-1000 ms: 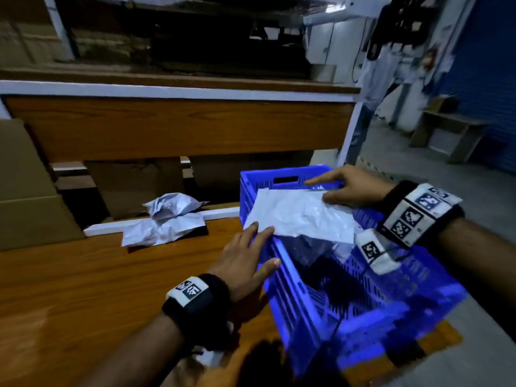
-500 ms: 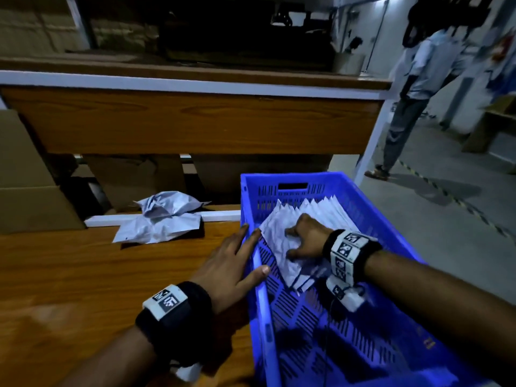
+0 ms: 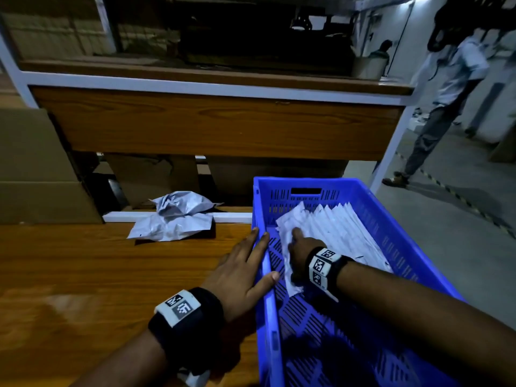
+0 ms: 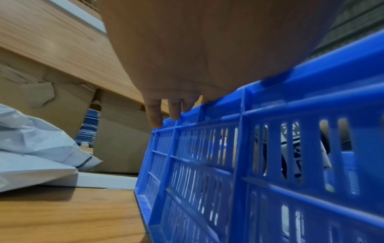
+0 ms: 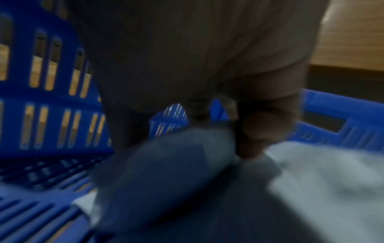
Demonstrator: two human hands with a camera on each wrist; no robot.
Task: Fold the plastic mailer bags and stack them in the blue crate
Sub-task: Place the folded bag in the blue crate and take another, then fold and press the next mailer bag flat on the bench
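- Mailer bags (image 3: 335, 233), white, folded, lie fanned in an overlapping row inside the blue crate (image 3: 396, 236), centre right of the head view.
- Crate sits on the wooden tabletop (image 3: 111, 275), at its right edge; slotted walls and floor.
- Right hand (image 3: 303, 251) is inside the crate on the nearest bag of the row, forefinger pointing toward the far wall. Right wrist view is blurred; fingers look curled over grey-white plastic (image 5: 311, 172), but whether this grip pinches the bag or only presses it, cannot tell.
- Left hand (image 3: 240, 272) lies flat, fingers straight and spread, on the crate's left rim; thumb on the rim's inner side. Left wrist view: fingertips (image 4: 154, 118) at the rim, holding nothing.
- Two crumpled unfolded bags (image 3: 173, 219) lie on the tabletop's far edge, left of the crate, apart from both hands.
- Cardboard boxes (image 3: 36, 169) at left.
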